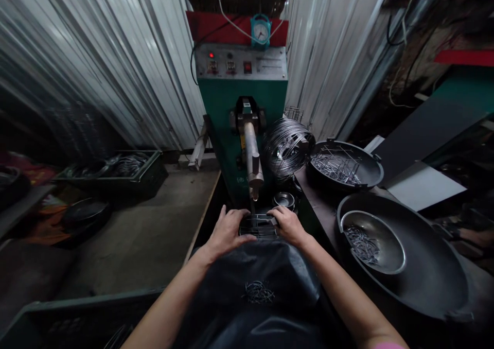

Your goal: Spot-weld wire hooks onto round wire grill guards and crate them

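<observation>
A small wire frame (259,230) is held between my two hands, low in front of the green machine (216,102). My left hand (230,229) grips its left side, thumb near the front and fingers at the back. On the right side, my right hand (286,224) pinches the frame near its upper edge; whether a smaller piece is in those fingers I cannot tell. Just above the frame hangs the machine's electrode tip (254,192), at the end of a thick metal arm. A small pile of short wire pieces (258,291) lies on the black apron (216,308) over my lap.
On the right, a metal bowl (397,246) of wire bits sits in a large dark pan (432,266). Behind are another pan (374,171) with wire pieces and a wire coil (287,148). Crates stand at left (154,176) and front left (85,308).
</observation>
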Tool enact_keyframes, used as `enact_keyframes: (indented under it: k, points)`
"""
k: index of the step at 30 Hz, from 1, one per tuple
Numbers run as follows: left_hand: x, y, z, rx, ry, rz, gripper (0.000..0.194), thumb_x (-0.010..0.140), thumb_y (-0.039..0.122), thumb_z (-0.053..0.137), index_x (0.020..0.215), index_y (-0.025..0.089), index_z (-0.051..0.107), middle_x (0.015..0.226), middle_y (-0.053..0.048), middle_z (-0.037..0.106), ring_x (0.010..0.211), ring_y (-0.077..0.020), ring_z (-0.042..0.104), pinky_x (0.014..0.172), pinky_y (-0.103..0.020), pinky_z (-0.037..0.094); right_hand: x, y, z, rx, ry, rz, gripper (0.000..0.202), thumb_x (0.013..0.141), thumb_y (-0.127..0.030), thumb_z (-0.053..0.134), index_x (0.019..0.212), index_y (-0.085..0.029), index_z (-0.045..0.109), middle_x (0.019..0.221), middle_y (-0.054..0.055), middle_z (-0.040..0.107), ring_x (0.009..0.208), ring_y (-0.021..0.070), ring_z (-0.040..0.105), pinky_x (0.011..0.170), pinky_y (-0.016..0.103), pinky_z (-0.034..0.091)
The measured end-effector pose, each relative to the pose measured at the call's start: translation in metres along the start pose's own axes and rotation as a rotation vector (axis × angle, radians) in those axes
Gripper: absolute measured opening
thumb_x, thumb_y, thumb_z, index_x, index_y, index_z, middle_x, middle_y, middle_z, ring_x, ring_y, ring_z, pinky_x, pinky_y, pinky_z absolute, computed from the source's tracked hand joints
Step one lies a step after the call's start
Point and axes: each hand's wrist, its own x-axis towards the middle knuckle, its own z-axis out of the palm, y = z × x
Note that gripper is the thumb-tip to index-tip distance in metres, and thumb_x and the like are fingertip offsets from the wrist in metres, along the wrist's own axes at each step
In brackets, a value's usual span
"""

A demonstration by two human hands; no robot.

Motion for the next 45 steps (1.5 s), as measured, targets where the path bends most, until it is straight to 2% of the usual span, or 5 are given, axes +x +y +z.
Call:
enact_keyframes:
  k: [4, 8, 21, 30, 45]
  points:
    - [0.002, 0.005, 0.000, 0.338, -0.055, 0.111, 0.053, 0.061, 0.041, 0.071, 0.106, 0.019, 0.053, 0.107, -0.010, 0.060, 0.103, -0.0280, 0.051, 0.103, -0.060, 0.006, 0.010, 0.001, -0.003, -0.006, 0.021, 0.023, 0.031, 0.074, -0.008, 0.056, 0.103, -0.017, 0.057, 0.099, 0.009, 0.060, 0.090, 0.0195, 0.054, 0.077, 0.029, 0.045]
    - [0.010, 0.001, -0.001, 0.467, -0.035, 0.184, 0.044, 0.069, 0.025, 0.064, 0.111, 0.019, 0.051, 0.110, -0.011, 0.059, 0.105, -0.0268, 0.050, 0.103, -0.060, 0.007, 0.019, 0.005, -0.001, -0.013, 0.065, 0.044, 0.026, 0.077, -0.011, 0.056, 0.103, -0.017, 0.058, 0.098, 0.008, 0.061, 0.090, 0.0198, 0.055, 0.076, 0.030, 0.045]
    - [0.042, -0.023, -0.007, 0.426, -0.029, 0.198, 0.043, 0.069, 0.021, 0.063, 0.111, 0.020, 0.053, 0.117, -0.012, 0.056, 0.111, -0.0279, 0.048, 0.102, -0.061, 0.011, 0.043, 0.013, 0.004, -0.025, 0.123, 0.127, 0.019, 0.083, -0.023, 0.055, 0.101, -0.019, 0.060, 0.096, 0.007, 0.062, 0.090, 0.0187, 0.057, 0.076, 0.028, 0.044]
    - [0.056, -0.037, -0.014, 0.377, -0.160, 0.259, 0.049, 0.067, 0.019, 0.066, 0.113, 0.021, 0.049, 0.123, -0.011, 0.054, 0.116, -0.0249, 0.045, 0.103, -0.060, 0.006, 0.039, 0.005, 0.000, -0.009, 0.107, 0.198, 0.017, 0.081, -0.023, 0.058, 0.097, -0.018, 0.063, 0.094, 0.006, 0.065, 0.086, 0.0191, 0.060, 0.074, 0.026, 0.044]
    - [0.076, -0.040, -0.023, 0.242, -0.331, 0.260, 0.057, 0.064, 0.006, 0.061, 0.116, 0.025, 0.045, 0.131, -0.009, 0.048, 0.125, -0.0218, 0.038, 0.103, -0.059, 0.009, 0.031, -0.012, 0.010, 0.062, 0.203, 0.297, 0.017, 0.081, -0.028, 0.055, 0.089, -0.016, 0.064, 0.088, 0.009, 0.066, 0.080, 0.0199, 0.061, 0.072, 0.028, 0.045]
